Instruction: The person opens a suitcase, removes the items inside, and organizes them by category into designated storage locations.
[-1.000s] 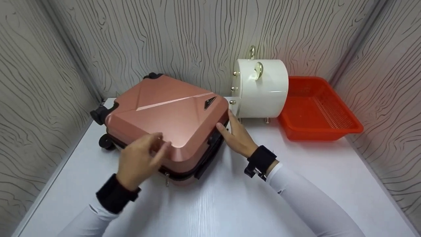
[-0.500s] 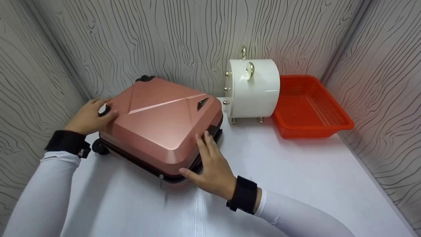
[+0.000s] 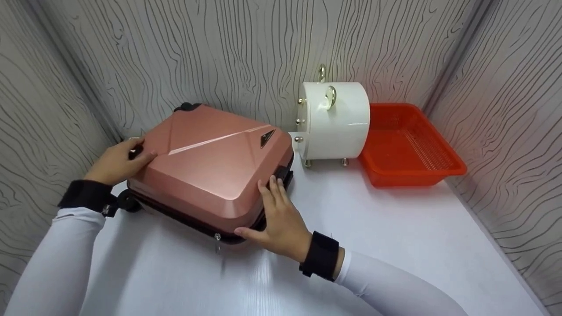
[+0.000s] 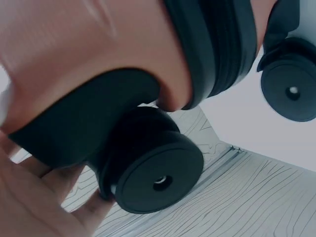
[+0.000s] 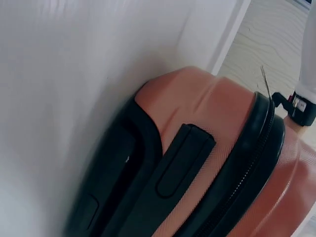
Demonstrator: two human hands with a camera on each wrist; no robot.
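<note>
A pink hard-shell suitcase lies flat on the white table, with its wheels toward the left and back. My left hand grips its left corner beside a black wheel, thumb on the shell. The left wrist view shows the fingers reaching behind that wheel. Against the near right end of the case rests my right hand, its fingers extended along the edge and its thumb by the front corner. A zipper pull hangs at that corner. The right wrist view shows the black side handle, but not the right hand.
A white cylindrical container with gold handles and feet stands right of the suitcase. Beyond it is a red plastic basket. Wood-patterned walls close in the table at the back and both sides.
My left hand has gone from over the suitcase's near side to its left wheel corner. My right hand has shifted toward the near corner of the right end. The view has shifted slightly.
</note>
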